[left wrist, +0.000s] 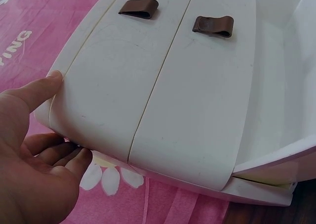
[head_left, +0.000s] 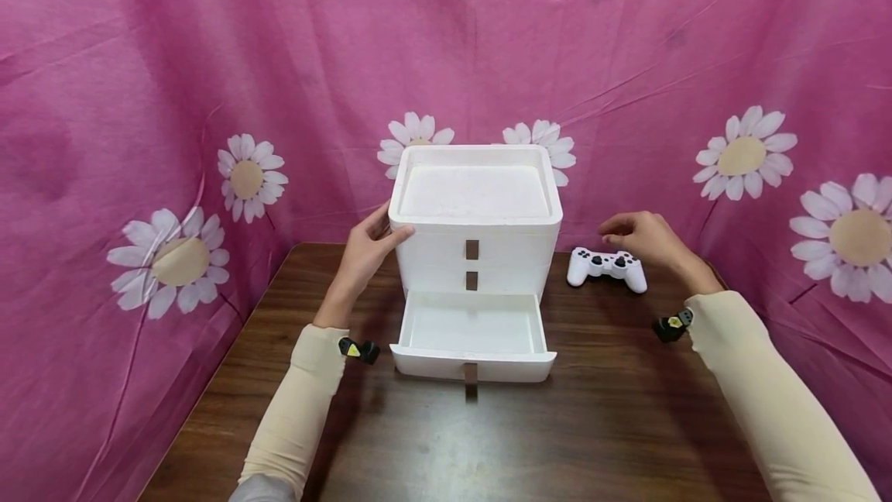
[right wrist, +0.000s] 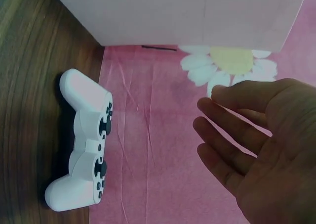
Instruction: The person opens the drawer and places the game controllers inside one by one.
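Note:
A white drawer unit (head_left: 432, 258) with brown pull tabs stands on the table, its bottom drawer (head_left: 474, 328) pulled out and empty inside. My left hand (head_left: 368, 250) grips the unit's left front corner; in the left wrist view the thumb (left wrist: 47, 88) lies on the front edge and the other fingers bend against the side. To the right of the unit lies a white game controller (head_left: 605, 263), its dark sticks facing up. Above and slightly behind it hovers my right hand (head_left: 644, 237), apart from it, fingers loosely bent and holding nothing.
The brown wooden table (head_left: 481, 440) extends in front of the drawer unit. A pink cloth (head_left: 474, 45) with large white daisies hangs close behind and on both sides. The unit's top is a shallow rimmed tray (head_left: 477, 190).

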{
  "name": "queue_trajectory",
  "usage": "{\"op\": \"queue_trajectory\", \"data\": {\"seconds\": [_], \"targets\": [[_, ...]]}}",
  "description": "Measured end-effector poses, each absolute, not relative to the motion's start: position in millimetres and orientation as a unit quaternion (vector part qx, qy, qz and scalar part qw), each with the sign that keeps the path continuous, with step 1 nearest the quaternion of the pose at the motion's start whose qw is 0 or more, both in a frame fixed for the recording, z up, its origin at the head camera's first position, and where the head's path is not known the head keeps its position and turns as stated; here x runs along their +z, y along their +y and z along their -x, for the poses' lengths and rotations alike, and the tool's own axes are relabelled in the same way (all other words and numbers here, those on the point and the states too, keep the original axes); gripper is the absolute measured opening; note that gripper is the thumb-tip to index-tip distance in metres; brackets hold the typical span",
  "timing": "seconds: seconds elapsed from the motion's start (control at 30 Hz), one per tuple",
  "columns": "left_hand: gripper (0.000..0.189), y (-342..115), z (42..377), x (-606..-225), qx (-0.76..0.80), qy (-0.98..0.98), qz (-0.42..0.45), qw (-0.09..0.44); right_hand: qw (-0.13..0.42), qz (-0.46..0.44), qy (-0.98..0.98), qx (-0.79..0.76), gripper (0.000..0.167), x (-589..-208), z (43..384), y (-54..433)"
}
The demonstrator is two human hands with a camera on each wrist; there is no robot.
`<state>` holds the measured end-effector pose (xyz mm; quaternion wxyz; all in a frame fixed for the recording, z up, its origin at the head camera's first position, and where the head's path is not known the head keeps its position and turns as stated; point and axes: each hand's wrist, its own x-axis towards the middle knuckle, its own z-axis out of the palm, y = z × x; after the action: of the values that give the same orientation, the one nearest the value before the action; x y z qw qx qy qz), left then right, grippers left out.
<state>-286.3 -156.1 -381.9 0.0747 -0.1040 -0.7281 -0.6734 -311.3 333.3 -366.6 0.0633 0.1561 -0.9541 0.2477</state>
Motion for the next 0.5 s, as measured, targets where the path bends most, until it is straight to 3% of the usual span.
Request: {"op": "queue_trajectory", "data": {"seconds": [0.5], "targets": [[0.076, -157.2, 287.9, -384.7, -0.678, -0.723, 0.104, 0.076, 0.004, -0.173, -0.962, 0.212, 0.026, -374.0, 336.4, 345.7]]}}
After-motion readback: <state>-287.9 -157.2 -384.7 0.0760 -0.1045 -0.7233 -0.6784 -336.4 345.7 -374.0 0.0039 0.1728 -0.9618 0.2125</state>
